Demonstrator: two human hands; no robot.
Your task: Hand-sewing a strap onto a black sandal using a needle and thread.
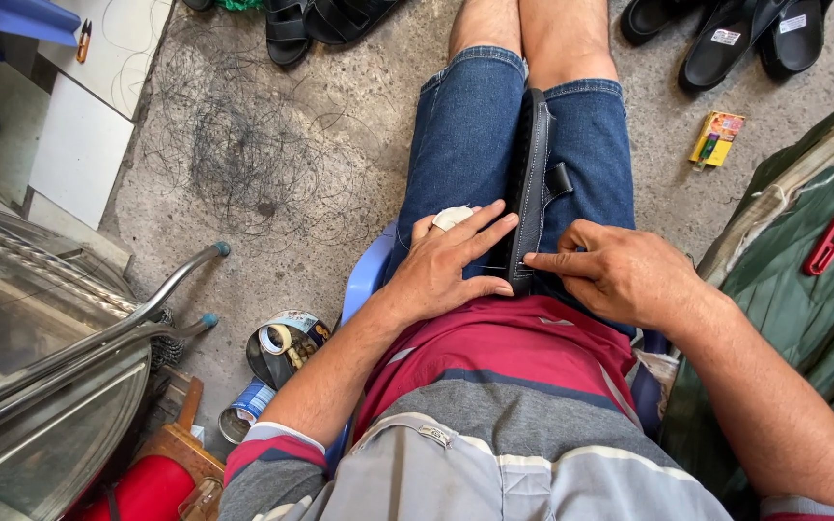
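Left hand (456, 260) lies spread flat against the black sandal (531, 183) clamped between the thighs, its length running away from the body; right hand (620, 270) pinches its near edge.

Black sandal (534, 183) stands on edge, clamped between the thighs of the blue denim shorts (465, 145), long axis running away from the body toward the knees. Ribbed sole faces the left thigh; a short black strap loop sticks out on the right-thigh side. Pale stitching line runs along the edge. Near end sits just above the red shirt hem (514, 318), partly covered by fingers. Far end reaches about the shorts' cuffs.
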